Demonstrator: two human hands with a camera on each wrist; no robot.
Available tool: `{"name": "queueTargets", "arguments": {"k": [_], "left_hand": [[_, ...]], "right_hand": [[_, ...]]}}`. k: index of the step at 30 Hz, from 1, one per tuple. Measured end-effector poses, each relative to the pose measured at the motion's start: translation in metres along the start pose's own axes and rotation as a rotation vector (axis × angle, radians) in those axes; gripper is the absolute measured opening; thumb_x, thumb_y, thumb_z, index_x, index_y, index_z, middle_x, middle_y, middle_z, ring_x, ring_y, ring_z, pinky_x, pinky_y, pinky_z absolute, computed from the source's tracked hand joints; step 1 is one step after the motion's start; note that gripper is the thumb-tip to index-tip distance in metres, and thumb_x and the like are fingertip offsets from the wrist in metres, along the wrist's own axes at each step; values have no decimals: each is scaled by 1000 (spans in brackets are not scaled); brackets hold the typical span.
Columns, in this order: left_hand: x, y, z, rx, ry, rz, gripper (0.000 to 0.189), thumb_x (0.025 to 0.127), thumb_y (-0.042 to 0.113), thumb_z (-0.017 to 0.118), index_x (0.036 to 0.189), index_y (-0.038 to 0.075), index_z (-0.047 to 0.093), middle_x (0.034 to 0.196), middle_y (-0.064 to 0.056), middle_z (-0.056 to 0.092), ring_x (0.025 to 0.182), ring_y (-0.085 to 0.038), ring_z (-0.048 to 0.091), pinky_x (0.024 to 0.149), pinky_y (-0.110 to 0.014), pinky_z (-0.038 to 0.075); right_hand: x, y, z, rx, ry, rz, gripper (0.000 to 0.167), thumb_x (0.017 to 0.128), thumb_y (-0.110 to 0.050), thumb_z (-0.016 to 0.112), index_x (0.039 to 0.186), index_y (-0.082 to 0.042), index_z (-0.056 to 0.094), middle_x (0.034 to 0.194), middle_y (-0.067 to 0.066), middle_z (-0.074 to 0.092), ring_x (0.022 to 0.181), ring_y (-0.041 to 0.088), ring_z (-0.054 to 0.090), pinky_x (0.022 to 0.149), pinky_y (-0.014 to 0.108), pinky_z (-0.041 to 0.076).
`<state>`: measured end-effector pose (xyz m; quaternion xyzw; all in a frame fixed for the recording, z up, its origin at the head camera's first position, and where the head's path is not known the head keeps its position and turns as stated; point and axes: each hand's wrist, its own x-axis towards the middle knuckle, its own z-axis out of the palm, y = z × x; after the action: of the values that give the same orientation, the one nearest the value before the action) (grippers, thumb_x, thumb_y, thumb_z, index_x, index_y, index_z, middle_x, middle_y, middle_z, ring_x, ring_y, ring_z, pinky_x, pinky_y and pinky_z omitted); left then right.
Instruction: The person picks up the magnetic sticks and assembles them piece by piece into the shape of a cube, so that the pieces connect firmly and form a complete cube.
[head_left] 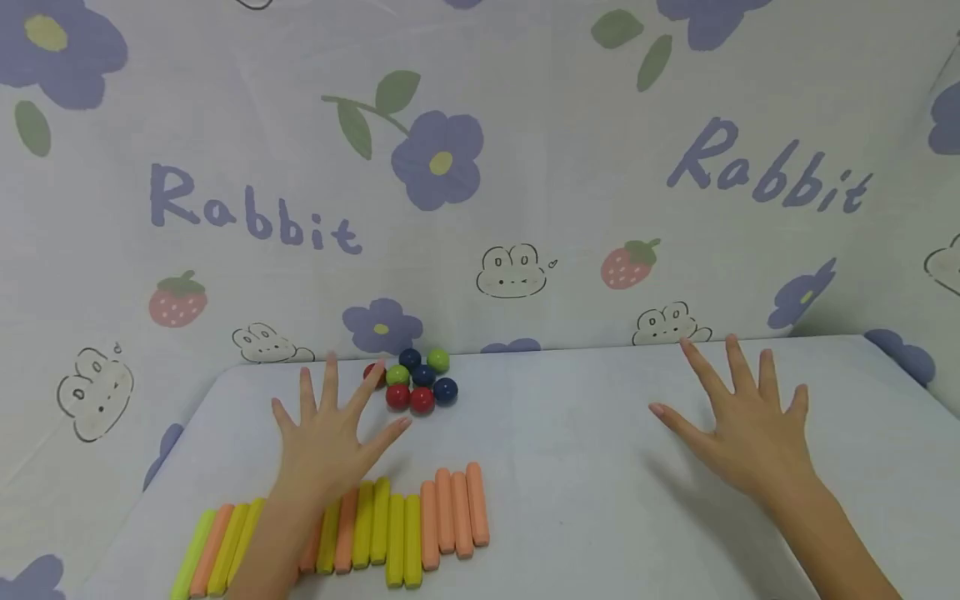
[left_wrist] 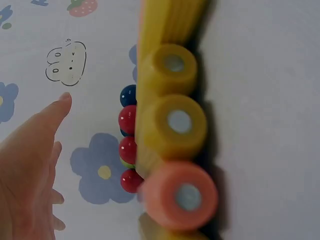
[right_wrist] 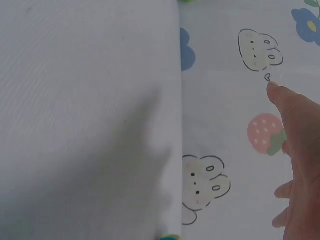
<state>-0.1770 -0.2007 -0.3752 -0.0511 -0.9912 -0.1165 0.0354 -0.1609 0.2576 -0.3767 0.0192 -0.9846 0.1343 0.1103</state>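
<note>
My left hand (head_left: 324, 446) is held over the left part of the table with its fingers spread and nothing in them. Under its wrist runs a row of coloured sticks (head_left: 396, 542) in yellow, orange and lime; the forearm hides some of them. Just beyond the fingertips lies a cluster of small glossy balls (head_left: 422, 400), red, green and dark blue. In the left wrist view the stick ends (left_wrist: 180, 122) show close up, with red balls (left_wrist: 128, 150) behind. My right hand (head_left: 757, 433) hovers over the table's right side, fingers spread, holding nothing and casting a shadow.
The white tabletop (head_left: 562, 500) ends at a back edge against a hanging cloth (head_left: 555, 150) printed with flowers, rabbits and strawberries. In the right wrist view a small blue and yellow bit (right_wrist: 170, 237) shows at the bottom edge.
</note>
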Motion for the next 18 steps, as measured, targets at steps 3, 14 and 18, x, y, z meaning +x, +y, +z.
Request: {"name": "queueTargets", "arguments": {"k": [3, 14, 18], "left_hand": [[6, 6, -1, -2, 9, 8, 86, 98, 76, 47, 169, 35, 22, 175, -26, -4, 156, -62, -6, 111, -88, -8], [27, 24, 6, -40, -6, 1, 87, 99, 75, 47, 170, 36, 17, 175, -26, -2, 155, -62, 2, 114, -86, 5], [32, 29, 7, -79, 8, -8, 85, 100, 73, 48, 170, 35, 19, 175, -26, 1, 156, -61, 4, 116, -85, 8]], "right_hand": [[4, -13, 2, 5, -3, -12, 94, 97, -78, 50, 171, -33, 13, 172, 31, 10, 152, 66, 6, 106, 93, 5], [19, -64, 8, 47, -42, -51, 93, 96, -75, 54, 170, -32, 18, 173, 27, 14, 155, 62, 7, 111, 90, 4], [23, -82, 9, 73, -51, -67, 91, 96, -73, 55, 170, -32, 20, 173, 25, 16, 156, 60, 9, 113, 88, 6]]}}
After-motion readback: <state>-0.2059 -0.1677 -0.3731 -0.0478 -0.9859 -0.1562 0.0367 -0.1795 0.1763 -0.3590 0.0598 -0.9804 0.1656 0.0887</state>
